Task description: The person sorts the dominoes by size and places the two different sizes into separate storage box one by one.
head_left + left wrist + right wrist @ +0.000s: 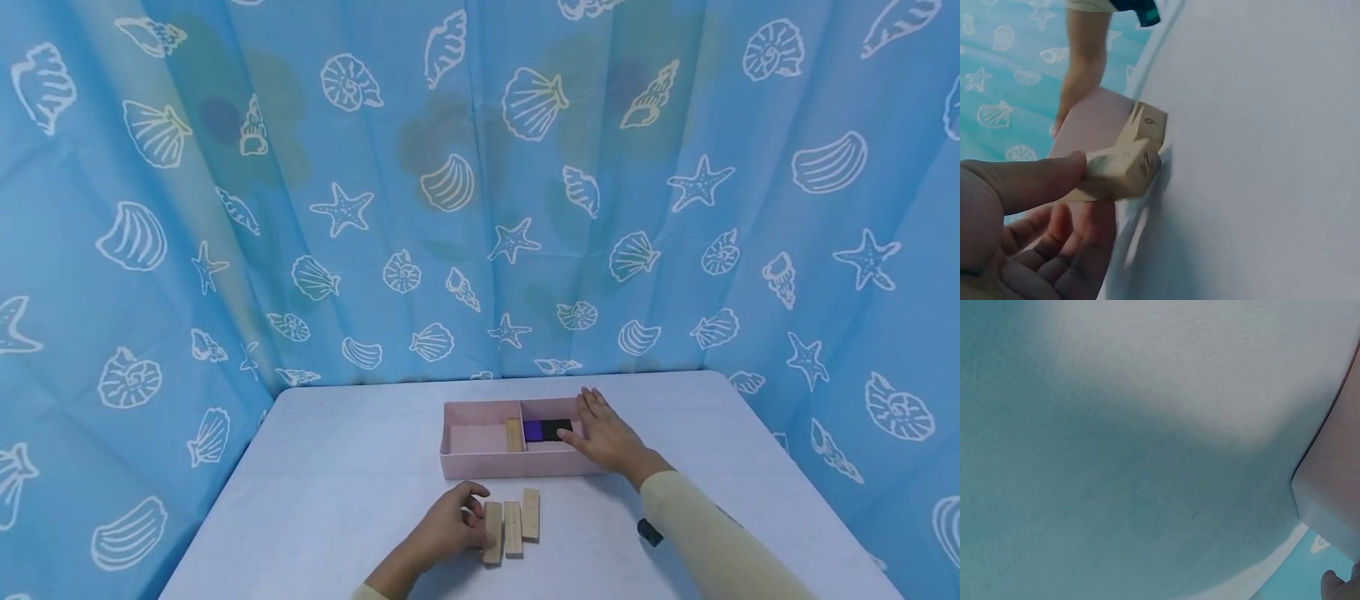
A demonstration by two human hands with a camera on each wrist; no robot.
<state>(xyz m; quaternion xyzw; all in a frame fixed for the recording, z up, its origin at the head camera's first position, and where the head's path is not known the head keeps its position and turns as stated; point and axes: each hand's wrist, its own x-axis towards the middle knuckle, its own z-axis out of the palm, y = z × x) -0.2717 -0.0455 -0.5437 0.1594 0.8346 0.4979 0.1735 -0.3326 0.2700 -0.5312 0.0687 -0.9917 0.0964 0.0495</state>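
My left hand pinches the leftmost wooden block between thumb and fingers. In the left wrist view this wooden block has a dark mark on its end. Two more wooden blocks, a middle one and a right one, lie beside it on the table. Behind them stands a pink two-compartment box. Its left compartment holds a wooden block; its right one holds a purple block and black blocks. My right hand rests with straight fingers over the box's right end.
A white cloth covers the table. Blue shell-patterned curtain hangs behind and along both sides. A small black object shows beside the right sleeve.
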